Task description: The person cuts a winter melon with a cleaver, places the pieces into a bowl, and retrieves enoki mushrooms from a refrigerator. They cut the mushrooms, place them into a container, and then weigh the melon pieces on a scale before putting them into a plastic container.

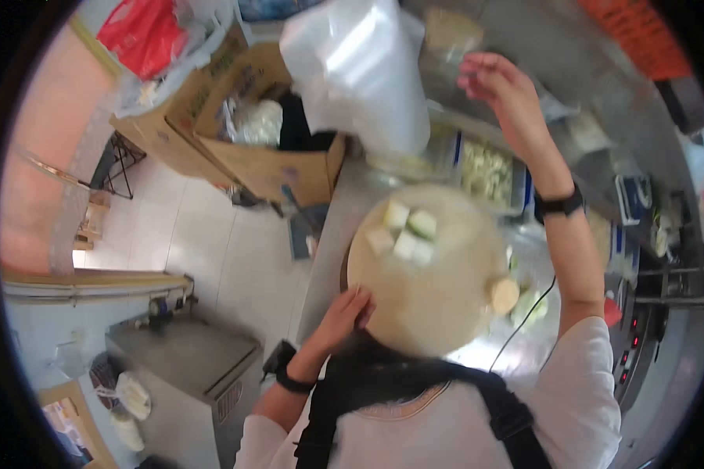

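A round pale wooden cutting board point(438, 305) lies on the steel counter in front of me. Several pale green and white vegetable chunks point(404, 232) sit near its far edge, and one round piece point(504, 295) lies at its right rim. My left hand point(346, 314) rests on the board's near left rim, fingers laid over the edge, holding nothing. My right hand point(494, 84) is raised well above the counter beyond the board, fingers loosely bent and apart, empty. Both wrists wear black bands.
A large white plastic bag point(360, 70) stands behind the board, next to open cardboard boxes point(270, 168). A tray of chopped food point(486, 170) sits under my right arm. An appliance with red lights point(632, 348) is at right. A steel cabinet point(188, 359) stands on the tiled floor at left.
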Tool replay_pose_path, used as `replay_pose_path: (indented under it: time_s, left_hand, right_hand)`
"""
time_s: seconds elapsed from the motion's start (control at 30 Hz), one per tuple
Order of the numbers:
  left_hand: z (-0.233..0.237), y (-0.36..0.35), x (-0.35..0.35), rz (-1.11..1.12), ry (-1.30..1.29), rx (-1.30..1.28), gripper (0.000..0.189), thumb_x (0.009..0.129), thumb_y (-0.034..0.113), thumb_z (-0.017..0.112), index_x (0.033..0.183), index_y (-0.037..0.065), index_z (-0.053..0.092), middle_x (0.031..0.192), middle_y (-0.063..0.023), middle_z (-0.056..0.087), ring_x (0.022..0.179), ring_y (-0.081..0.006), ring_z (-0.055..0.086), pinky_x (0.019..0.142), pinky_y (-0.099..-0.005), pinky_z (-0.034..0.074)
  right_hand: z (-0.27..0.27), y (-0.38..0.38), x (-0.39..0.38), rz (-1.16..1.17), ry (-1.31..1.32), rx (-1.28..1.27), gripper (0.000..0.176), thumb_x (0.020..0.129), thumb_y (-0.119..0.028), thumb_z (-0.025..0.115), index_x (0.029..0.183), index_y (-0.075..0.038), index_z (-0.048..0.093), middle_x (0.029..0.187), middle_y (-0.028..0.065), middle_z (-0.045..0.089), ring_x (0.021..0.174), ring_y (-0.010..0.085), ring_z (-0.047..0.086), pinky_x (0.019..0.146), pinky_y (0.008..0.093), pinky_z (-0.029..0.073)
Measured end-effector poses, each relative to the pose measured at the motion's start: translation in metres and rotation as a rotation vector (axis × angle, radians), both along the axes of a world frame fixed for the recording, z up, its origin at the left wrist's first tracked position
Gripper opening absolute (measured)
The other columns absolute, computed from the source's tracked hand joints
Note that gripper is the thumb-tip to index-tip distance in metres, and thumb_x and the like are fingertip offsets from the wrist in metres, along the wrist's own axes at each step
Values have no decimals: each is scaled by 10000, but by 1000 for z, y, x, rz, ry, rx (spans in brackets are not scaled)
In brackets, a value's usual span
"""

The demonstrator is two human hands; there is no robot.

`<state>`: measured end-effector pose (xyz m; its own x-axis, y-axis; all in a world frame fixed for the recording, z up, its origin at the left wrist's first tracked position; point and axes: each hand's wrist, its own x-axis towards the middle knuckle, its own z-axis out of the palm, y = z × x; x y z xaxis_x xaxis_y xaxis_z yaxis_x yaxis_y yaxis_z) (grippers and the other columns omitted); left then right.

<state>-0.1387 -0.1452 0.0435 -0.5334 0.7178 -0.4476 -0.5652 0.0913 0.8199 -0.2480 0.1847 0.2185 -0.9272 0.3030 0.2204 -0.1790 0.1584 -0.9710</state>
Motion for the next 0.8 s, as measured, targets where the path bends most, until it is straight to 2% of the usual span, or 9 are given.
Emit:
replay_pose_path:
  time_s: [0.13,0.17,0.23,0.37,0.47,0.53,0.67,0.73,0.8]
  left_hand:
    - [21,26,8,-188,124,-76,350,986,311,368,736,77,441,616,32,385,545,-65,353,505,-219,309]
    - [13,24,13,-218,125,-82,350,986,311,368,736,77,441,616,32,385,545,-65,353,505,-219,309]
    - [-13,35,31,-353,357,-50,368,988,298,354,706,73,425,614,31,383,535,-68,343,495,-227,307]
    - [5,67,56,-572,357,-89,370,990,284,345,716,56,442,618,24,392,541,-74,347,501,-229,320]
    - [13,92,84,-703,167,-153,348,968,271,369,762,21,495,640,-41,445,597,-150,436,601,-295,392]
    - [16,119,110,-870,359,-59,328,962,251,371,797,8,515,632,-58,476,610,-169,475,615,-291,400]
    - [1,175,170,-955,482,-130,259,933,226,433,889,0,553,742,-103,544,729,-218,544,671,-320,436]
    - [-22,203,202,-666,1298,-116,232,876,202,553,1030,30,578,956,-88,570,893,-251,553,754,-342,447]
    - [-41,230,216,-642,1455,-159,263,844,195,585,1064,51,580,1030,-100,555,954,-277,533,802,-370,435]
  right_hand:
    - [-85,-50,153,306,-312,62,204,885,-69,508,1068,-3,568,952,47,614,880,122,580,810,269,465]
    - [-104,-68,186,292,-370,-124,175,896,-48,497,1050,-5,570,910,46,607,867,119,577,796,267,471]
    - [-135,-89,248,157,-544,-184,164,903,-31,482,1043,-1,564,891,46,600,858,122,574,793,261,471]
    - [-175,-108,355,-17,-569,-377,166,905,-21,474,1042,4,564,893,49,601,846,120,574,773,247,472]
    - [-183,-105,410,-115,-604,-476,170,902,-10,471,1043,12,563,887,56,601,827,122,578,759,245,481]
    - [-189,-94,443,-178,-662,-486,171,904,-8,467,1043,15,563,882,64,601,819,129,585,758,251,493]
    - [-210,-64,500,-290,-619,-442,174,899,2,462,1046,18,554,878,74,600,826,138,589,764,263,498]
    - [-230,-50,526,-306,-599,-450,172,895,2,468,1045,20,549,870,73,607,821,141,591,760,263,496]
    - [-249,-35,546,-340,-599,-332,162,892,0,478,1035,15,553,860,71,614,803,138,594,750,266,492]
